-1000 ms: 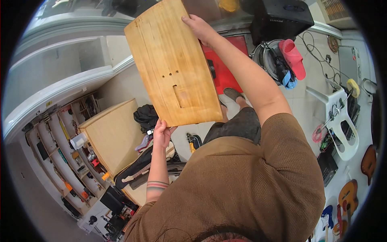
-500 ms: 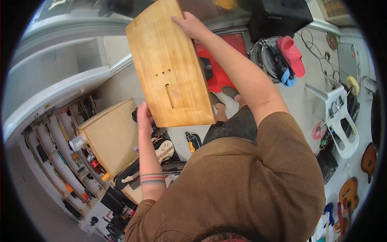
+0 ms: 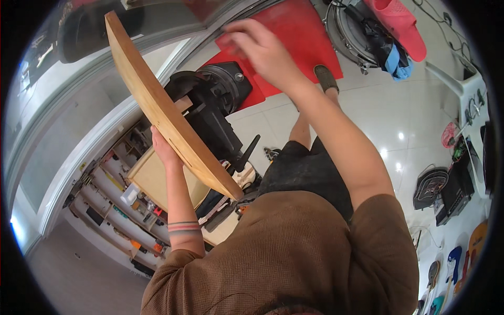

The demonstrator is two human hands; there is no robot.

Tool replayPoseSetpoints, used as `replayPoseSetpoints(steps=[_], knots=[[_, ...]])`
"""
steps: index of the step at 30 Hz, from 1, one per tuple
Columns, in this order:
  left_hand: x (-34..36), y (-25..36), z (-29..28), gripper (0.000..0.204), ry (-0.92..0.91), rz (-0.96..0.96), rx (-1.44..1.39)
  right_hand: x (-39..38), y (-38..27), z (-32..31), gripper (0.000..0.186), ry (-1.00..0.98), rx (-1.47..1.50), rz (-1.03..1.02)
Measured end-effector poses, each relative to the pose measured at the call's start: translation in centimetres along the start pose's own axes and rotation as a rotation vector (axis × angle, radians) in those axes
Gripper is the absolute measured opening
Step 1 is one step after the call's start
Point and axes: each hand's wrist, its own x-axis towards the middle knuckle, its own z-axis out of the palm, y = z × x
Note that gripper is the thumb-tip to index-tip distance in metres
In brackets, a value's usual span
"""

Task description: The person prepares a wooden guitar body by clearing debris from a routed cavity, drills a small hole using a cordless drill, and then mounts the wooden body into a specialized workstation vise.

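A long wooden board point(image 3: 157, 113) stands steeply tilted, its long edge toward me and a slot showing in one face. My left hand point(image 3: 164, 147) grips it low on the left side, the fingertips partly hidden. Behind the board is a black metal machine point(image 3: 220, 92) with a round part and a lever handle; a small light wooden block point(image 3: 184, 103) shows between them. Whether the board rests on the machine I cannot tell. My right hand point(image 3: 257, 52) is in the air to the right of the board, fingers loosely apart and blurred, holding nothing.
Red mat point(image 3: 296, 37) lies beyond my feet. Pink sandal point(image 3: 399, 29) and drum point(image 3: 344, 39) are at back right, a white plastic chair point(image 3: 467, 89) at right. Plywood box point(image 3: 142, 173) and shelving point(image 3: 100, 210) stand left. Glass panel point(image 3: 52, 121) edges the upper left.
The board has swung leftward and turned up on edge, uncovering the black machine. My right hand has let go of it and moved clear. The view has turned with it.
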Motion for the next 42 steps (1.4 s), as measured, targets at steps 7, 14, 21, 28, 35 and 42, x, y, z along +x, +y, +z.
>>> replayPoseSetpoints(steps=[7, 14, 21, 28, 35, 42], knots=[[-1.9, 1.8, 0.4, 0.055, 0.08, -0.06, -0.012, -12.0, 8.2, -6.4, 0.02, 0.185, -0.075, 0.342], [-2.7, 2.4, 1.5, 0.057, 0.19, 0.077, 0.006, -14.3, -4.2, 4.2, 0.054, -0.294, -0.041, 0.246], [-2.7, 1.9, 0.7, 0.055, 0.209, 0.063, 0.238, -15.5, -3.6, 5.7, 0.065, -0.33, -0.165, 0.162], [-2.2, 3.3, 2.8, 0.056, 0.427, 0.412, 0.526, -14.6, -3.8, 4.9, 0.066, -0.428, -0.047, 0.2], [-1.5, 5.9, 4.5, 0.072, 0.084, 0.71, 0.789, -14.9, -2.6, 4.2, 0.072, -0.46, -0.06, 0.108], [-1.8, 6.3, 4.1, 0.074, 0.093, 0.722, 0.963, -14.6, -1.3, 4.0, 0.071, -0.483, 0.031, 0.103]])
